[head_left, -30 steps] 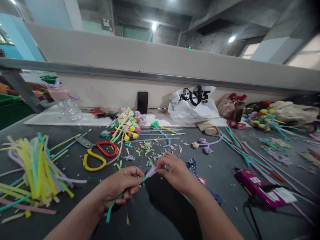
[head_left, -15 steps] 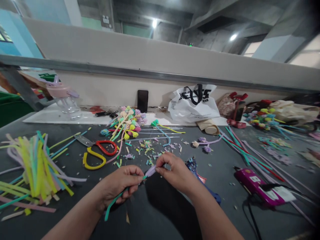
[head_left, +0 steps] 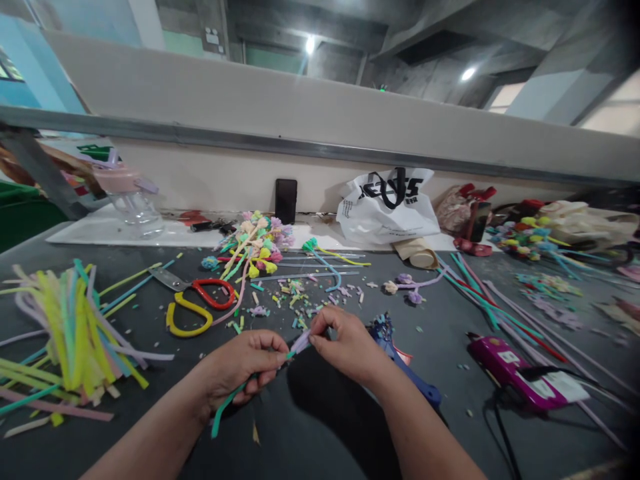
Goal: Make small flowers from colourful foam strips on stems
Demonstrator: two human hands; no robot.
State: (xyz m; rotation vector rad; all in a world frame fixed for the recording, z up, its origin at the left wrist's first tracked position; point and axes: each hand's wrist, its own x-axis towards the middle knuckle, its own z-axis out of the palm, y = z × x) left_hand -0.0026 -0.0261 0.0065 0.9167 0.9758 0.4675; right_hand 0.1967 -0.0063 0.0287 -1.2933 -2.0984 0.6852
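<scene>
My left hand (head_left: 255, 367) pinches a green pipe cleaner (head_left: 226, 410), whose loose end hangs below the palm. At its upper tip sits a small lilac fuzzy piece (head_left: 301, 341), folded lengthwise. My right hand (head_left: 340, 340) has thumb and forefinger closed on the far end of that lilac piece. Both hands are close together above the dark table, and the joint between green and lilac is partly covered by the left fingertips. Scissors (head_left: 193, 303) with one red and one yellow handle lie beyond my left hand. A blue glue gun (head_left: 407, 373) rests beside my right forearm.
Cut pipe cleaners (head_left: 75, 333) are heaped at left. Fuzzy flowers (head_left: 257, 243), a phone (head_left: 285, 200) and a white bag (head_left: 387, 210) stand along the back. A clear bottle (head_left: 135, 207) is back left. A purple corded device (head_left: 525, 377) lies at right amid long stems.
Almost nothing differs. My right fingers have shifted very slightly left along the lilac piece, and the left hand keeps its hold on the green pipe cleaner.
</scene>
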